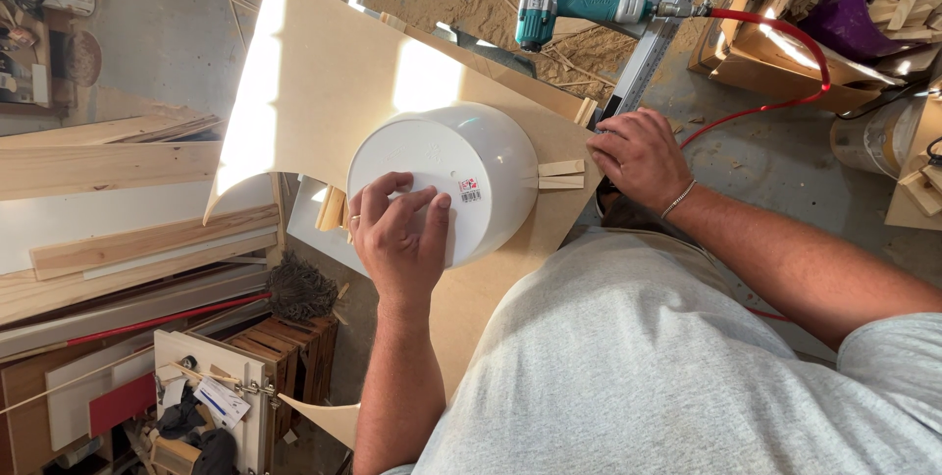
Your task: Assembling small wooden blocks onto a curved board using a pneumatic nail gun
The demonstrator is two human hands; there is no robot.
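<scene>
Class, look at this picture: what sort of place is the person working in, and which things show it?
Probably a woodworking shop: sawdust on the floor, a teal air tool on a red hose, and stacked wooden boards.

White bucket on pale wood, teal tool beyond

The upturned bucket [446,176] is plain white, with a small red-and-white sticker [469,189]. The board [324,82] under it is pale tan, streaked with bright sunlight. The air tool [574,2] is teal and silver, its hose [785,43] red. The shirt [638,367] is light grey; the wrist chain [677,199] is silver.
</scene>
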